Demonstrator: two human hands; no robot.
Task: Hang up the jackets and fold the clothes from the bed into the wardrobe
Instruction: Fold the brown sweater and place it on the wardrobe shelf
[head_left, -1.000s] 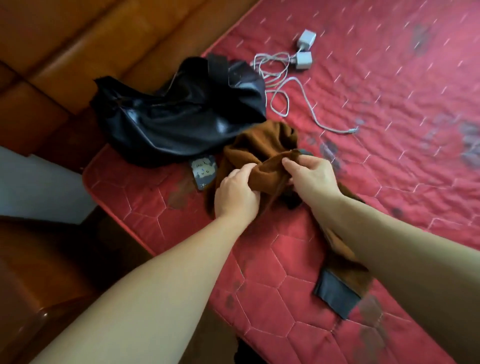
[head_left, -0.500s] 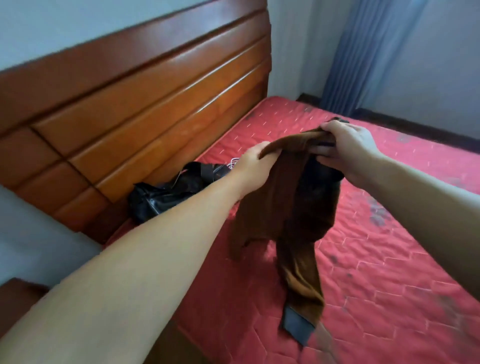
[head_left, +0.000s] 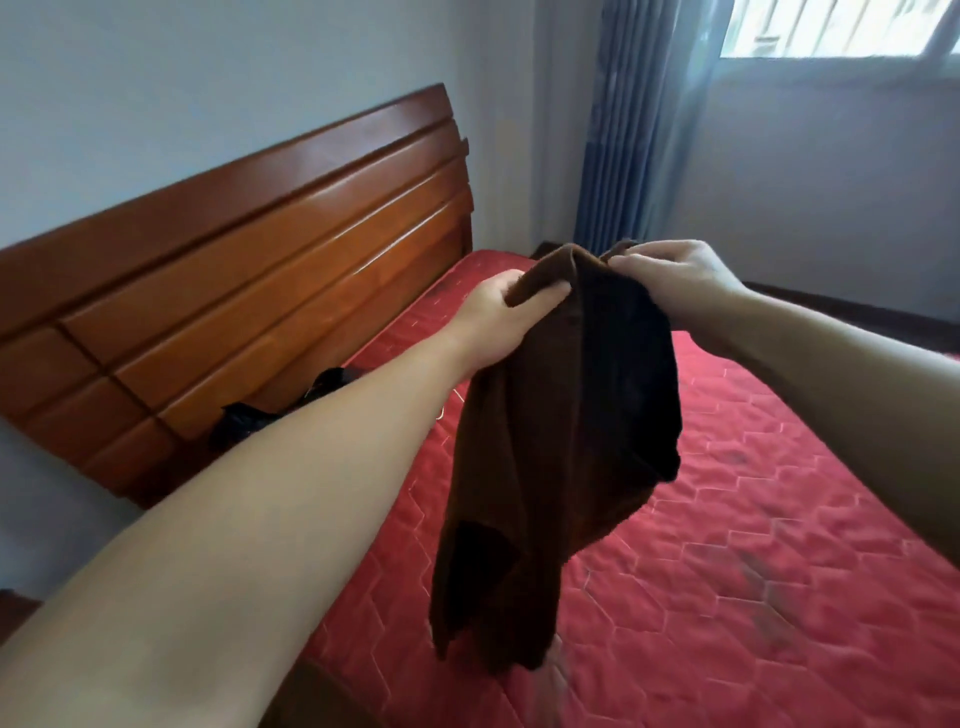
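Above red bed, both hands have raised brown garment higher.

Brown garment hung limp in the air above the red bed, top edge bunched and gripped at two points, lower end dangling toward 6 o'clock. Dark lining showed at its 3 o'clock side. Black jacket lay crumpled at 9 o'clock against the headboard, mostly hidden.

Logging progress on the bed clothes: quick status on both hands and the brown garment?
Left hand and right hand both shut on brown garment, top edge. Garment hangs clear above red mattress. Black jacket by headboard, untouched. Nothing in the way.
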